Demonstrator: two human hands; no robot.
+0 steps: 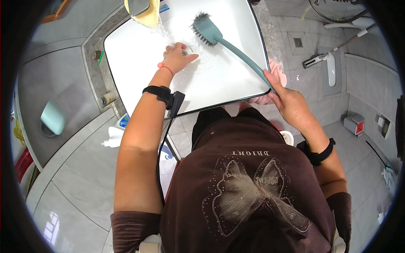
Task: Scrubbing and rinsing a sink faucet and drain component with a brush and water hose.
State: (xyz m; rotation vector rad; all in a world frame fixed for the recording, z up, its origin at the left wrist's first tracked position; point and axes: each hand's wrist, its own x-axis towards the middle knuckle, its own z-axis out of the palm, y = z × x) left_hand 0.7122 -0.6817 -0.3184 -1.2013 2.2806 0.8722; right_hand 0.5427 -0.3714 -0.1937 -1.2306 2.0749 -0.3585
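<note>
A white basin (136, 69) with a dark rim lies in front of me. Inside it, my left hand (177, 58) reaches over the metal drain (185, 53), thumb spread from the fingers; whether the fingertips touch the drain is hidden. Water (162, 31) runs from the yellow spout (149, 17), which has a grey lever (138, 7), and splashes around that hand. My right hand (292, 104) grips the end of a teal long-handled scrub brush (243, 57) at the basin's right front corner. Its bristle head tilts over the basin's far side.
A pink cloth (277, 72) hangs by the basin's right edge. At left are a pale green cup (53, 117), a small roller-shaped object (108, 99) and a white bottle (114, 136). A squeegee-like mop (319, 60) stands over the tiled floor at right.
</note>
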